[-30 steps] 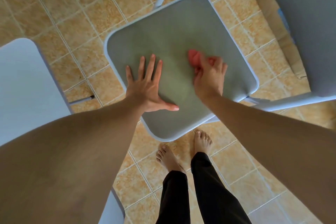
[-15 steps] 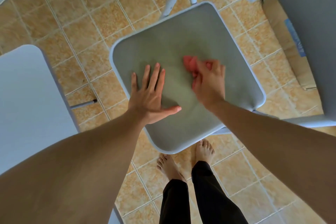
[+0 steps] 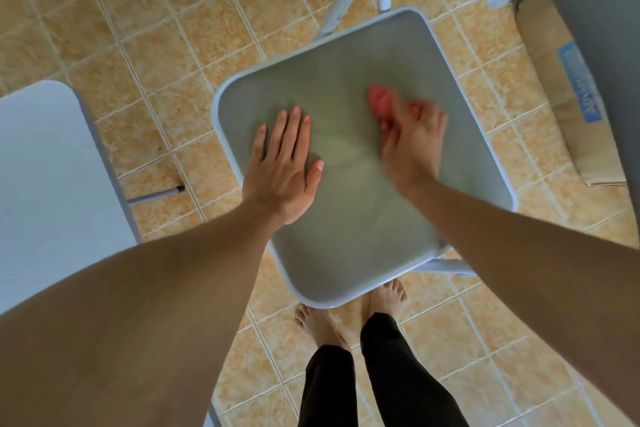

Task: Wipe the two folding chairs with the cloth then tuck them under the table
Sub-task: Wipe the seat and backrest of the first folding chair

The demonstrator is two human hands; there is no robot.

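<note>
the second chair [image 3: 52,163] sits at the left edge, as before. the left hand [image 3: 280,170] stays flat and released on the chair seat [image 3: 349,218], its thumb now tucked closer to the palm. the right hand [image 3: 412,146], blurred, still grasps the pink cloth [image 3: 379,99], now further right on the seat.

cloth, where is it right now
In the head view the cloth is bunched under the right hand on the chair seat, right of the flat left hand.
</note>
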